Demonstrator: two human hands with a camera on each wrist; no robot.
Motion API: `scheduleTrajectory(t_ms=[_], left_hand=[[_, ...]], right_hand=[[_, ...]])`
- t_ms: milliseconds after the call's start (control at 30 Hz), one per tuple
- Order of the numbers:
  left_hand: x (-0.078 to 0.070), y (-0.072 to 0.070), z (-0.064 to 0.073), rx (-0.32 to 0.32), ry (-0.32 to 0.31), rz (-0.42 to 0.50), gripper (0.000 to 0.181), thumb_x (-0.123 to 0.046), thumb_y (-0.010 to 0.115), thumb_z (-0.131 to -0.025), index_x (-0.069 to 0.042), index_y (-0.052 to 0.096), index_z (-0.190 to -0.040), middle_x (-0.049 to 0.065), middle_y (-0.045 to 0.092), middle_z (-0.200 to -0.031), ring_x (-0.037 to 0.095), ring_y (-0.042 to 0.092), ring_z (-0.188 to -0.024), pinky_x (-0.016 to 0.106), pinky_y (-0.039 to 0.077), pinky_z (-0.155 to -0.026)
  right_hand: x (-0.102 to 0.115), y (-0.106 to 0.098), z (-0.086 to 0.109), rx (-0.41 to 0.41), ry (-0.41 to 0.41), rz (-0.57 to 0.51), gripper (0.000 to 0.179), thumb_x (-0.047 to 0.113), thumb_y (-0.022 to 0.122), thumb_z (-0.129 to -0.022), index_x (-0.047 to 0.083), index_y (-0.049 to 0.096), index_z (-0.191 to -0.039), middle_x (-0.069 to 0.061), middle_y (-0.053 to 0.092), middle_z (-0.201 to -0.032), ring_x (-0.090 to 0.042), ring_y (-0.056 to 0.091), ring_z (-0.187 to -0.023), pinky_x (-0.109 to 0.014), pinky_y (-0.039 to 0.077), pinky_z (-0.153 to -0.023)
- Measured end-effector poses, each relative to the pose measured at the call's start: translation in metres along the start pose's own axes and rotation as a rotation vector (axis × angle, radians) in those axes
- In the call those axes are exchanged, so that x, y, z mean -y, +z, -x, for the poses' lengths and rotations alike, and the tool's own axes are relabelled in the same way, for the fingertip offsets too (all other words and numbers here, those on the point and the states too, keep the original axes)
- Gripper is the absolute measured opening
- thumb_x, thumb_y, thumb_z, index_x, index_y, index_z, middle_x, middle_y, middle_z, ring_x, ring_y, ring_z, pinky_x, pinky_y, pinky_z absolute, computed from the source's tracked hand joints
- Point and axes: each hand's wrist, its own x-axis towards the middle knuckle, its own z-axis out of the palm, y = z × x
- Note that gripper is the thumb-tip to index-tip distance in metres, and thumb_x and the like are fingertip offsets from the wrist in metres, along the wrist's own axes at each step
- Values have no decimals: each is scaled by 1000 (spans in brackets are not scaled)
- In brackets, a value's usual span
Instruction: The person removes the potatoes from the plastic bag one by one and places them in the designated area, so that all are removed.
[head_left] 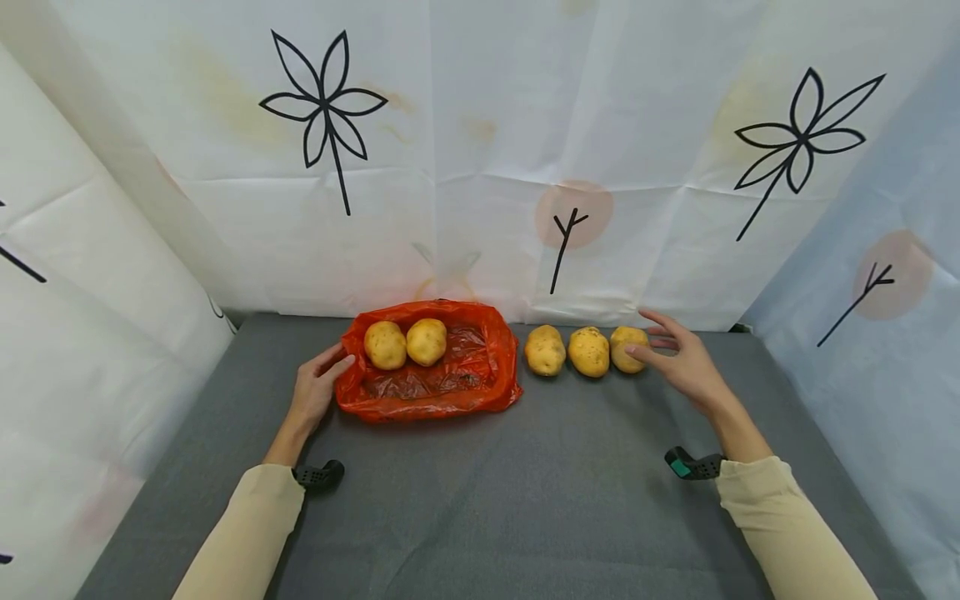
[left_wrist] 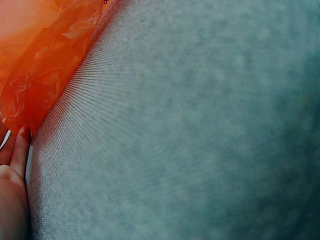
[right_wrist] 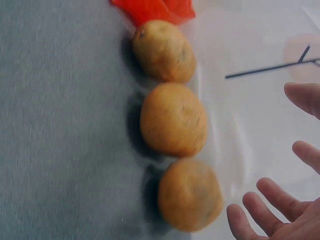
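Note:
A red plastic bag (head_left: 427,408), its mouth spread wide, lies on the grey cloth. Inside it, at the back left, two potatoes sit side by side: one potato (head_left: 385,345) and another potato (head_left: 427,342). My left hand (head_left: 315,390) holds the bag's left edge, thumb over the rim; the wrist view shows its fingers at the orange-red plastic (left_wrist: 55,65). Right of the bag stand three potatoes in a row: a left potato (head_left: 544,351), a middle potato (right_wrist: 173,120) and a right potato (right_wrist: 190,195). My right hand (head_left: 686,362), fingers spread, is beside the right potato.
A grey cloth (head_left: 480,508) covers the table. White printed fabric (head_left: 480,150) rises right behind the bag and potatoes, with more hanging fabric at the left and right sides.

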Motion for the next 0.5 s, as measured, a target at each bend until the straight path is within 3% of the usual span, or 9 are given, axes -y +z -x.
scheduleTrajectory(t_ms=[367, 500], left_hand=[[-1, -1, 0, 2, -4, -3, 57, -22, 59, -104, 4, 42, -152, 23, 42, -154, 37, 37, -143, 47, 34, -115], [-2, 0, 1, 0, 2, -4, 56, -22, 59, -104, 4, 43, -151, 22, 43, -154, 36, 38, -142, 32, 38, -112]], right_hand=[[25, 20, 2, 22, -73, -46, 75, 32, 72, -97, 19, 33, -160, -24, 36, -156, -46, 35, -140, -68, 39, -102], [32, 28, 0, 34, -114, -84, 73, 28, 73, -96, 20, 36, -159, -21, 39, -155, -44, 38, -139, -64, 42, -102]])
